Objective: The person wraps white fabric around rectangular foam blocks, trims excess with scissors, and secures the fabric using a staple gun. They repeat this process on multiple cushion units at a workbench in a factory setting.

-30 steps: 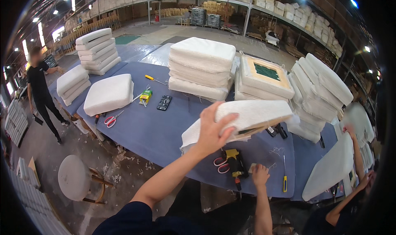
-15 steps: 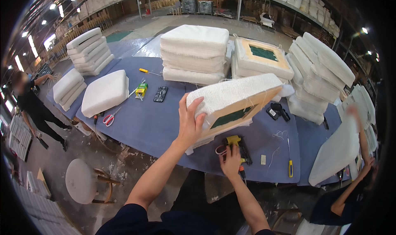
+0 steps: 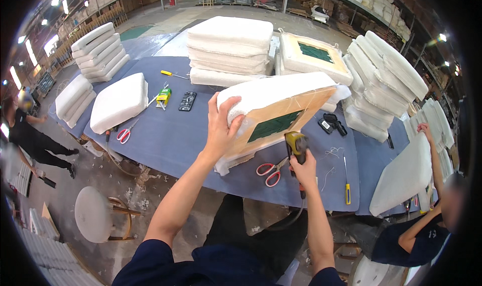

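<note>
The left grip (image 3: 221, 129) clasps a tilted white cushion (image 3: 283, 89) over the desk (image 3: 165, 140); the right grip (image 3: 305, 170) holds a yellow-and-black tool (image 3: 298, 143) near the wooden underside (image 3: 319, 101)

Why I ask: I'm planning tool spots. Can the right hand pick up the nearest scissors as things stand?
Probably not: the right hand grips a yellow-topped tool. The scissors lie close by, handles uncovered, so only that full hand seems in the way.
</note>
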Demonstrator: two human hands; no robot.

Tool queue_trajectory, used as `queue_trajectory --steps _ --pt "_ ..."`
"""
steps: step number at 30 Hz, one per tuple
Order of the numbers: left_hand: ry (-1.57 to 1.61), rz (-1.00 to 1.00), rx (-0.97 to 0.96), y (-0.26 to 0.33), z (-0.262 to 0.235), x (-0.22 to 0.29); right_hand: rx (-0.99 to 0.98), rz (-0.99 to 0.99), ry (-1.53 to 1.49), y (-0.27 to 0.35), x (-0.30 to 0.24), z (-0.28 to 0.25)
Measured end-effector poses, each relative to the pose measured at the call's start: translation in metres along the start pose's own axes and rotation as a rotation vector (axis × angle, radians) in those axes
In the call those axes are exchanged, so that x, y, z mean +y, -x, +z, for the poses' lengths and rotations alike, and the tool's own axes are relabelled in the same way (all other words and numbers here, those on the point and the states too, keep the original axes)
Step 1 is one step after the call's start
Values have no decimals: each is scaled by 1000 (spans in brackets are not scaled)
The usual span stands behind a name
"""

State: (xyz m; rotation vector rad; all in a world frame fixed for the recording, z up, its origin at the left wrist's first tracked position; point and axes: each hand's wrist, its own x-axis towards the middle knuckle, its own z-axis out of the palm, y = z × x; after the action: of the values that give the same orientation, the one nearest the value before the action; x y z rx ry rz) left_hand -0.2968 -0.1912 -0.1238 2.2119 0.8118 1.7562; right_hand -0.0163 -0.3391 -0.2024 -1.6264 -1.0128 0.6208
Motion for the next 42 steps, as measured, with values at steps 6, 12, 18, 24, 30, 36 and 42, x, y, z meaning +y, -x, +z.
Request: queue_trajectory --steps 6,12,18,24,30,36,42 --pt "-13 15 -49 4 2 9 -99 -766 191 38 -93 17" --pt "63 -33 -56 11 1 17 -52 -1036 338 39 -120 48" --pt "37 -18 -56 18 0 16 -93 -1003 397 40 -118 45" --pt "30 10 -39 19 2 24 -85 -1019 356 38 -109 40" --pt "41 0 -76 28 -1 18 -132 -851 329 57 -109 37" --pt "-30 162 -214 76 -23 55 -10 -515 243 113 -30 -18" --pt "15 340 -254 116 -1 67 351 116 589 83 110 -63"
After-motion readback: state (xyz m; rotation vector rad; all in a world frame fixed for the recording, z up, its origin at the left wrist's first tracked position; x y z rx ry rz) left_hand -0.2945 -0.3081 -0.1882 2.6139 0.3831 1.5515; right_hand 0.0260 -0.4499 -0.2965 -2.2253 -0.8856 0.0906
